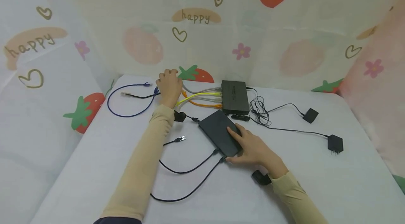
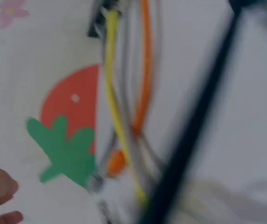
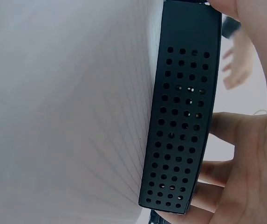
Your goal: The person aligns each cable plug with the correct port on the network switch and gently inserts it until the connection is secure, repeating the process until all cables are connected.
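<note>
My right hand (image 1: pixel 253 148) grips one end of a black network switch (image 1: pixel 216 132), fingers over its top and thumb at the near corner. In the right wrist view, the switch's side, full of round vent holes, faces the camera. Two black cables (image 1: pixel 193 196) are plugged into its near side; a third plug is at its far-left corner. Over the back of the table, my left hand (image 1: pixel 169 87) hangs with loosely bent fingers and nothing visible in them. Fingertips (image 2: pixel 3 186) show at the edge of the left wrist view, beside yellow, grey and orange cables (image 2: pixel 145 70).
A second dark switch (image 1: pixel 235 97) lies behind, with several coloured cables in its left side. To its right, thin cords (image 1: pixel 261 111) are tangled and lead to two black power adapters (image 1: pixel 335 144). A blue cable (image 1: pixel 124 115) curves at the left. Printed cloth walls surround the table.
</note>
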{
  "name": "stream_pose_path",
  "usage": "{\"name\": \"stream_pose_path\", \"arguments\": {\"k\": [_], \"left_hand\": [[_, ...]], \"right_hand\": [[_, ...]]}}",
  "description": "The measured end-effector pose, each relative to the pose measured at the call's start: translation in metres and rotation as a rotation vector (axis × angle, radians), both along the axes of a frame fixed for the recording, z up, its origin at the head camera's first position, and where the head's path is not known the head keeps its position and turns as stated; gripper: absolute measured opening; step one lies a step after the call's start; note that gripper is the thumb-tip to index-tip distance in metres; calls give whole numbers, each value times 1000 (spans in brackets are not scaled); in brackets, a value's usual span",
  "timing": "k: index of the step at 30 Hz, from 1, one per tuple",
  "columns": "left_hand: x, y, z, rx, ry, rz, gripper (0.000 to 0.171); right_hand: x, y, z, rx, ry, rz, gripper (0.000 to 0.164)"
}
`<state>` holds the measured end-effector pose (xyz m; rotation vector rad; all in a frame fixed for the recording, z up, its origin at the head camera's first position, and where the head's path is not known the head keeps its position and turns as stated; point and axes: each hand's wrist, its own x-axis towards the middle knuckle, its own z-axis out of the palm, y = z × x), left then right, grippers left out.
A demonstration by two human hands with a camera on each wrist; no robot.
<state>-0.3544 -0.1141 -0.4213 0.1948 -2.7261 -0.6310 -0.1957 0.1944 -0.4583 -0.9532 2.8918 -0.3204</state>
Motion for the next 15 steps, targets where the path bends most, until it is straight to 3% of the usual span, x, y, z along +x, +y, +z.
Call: {"name": "stream_pose_path", "arguments": {"k": [4,8,15], "left_hand": [[3,-23,-29,29,87,59,30],[10,-43,-51,83,90,101,32],[18,-66,-64,178,37,115,36]], "right_hand": [[-1,-1,1,5,-3,4,100],[0,-1,0,12,-3,8,101],[1,0,1,1,9,4,101]]}}
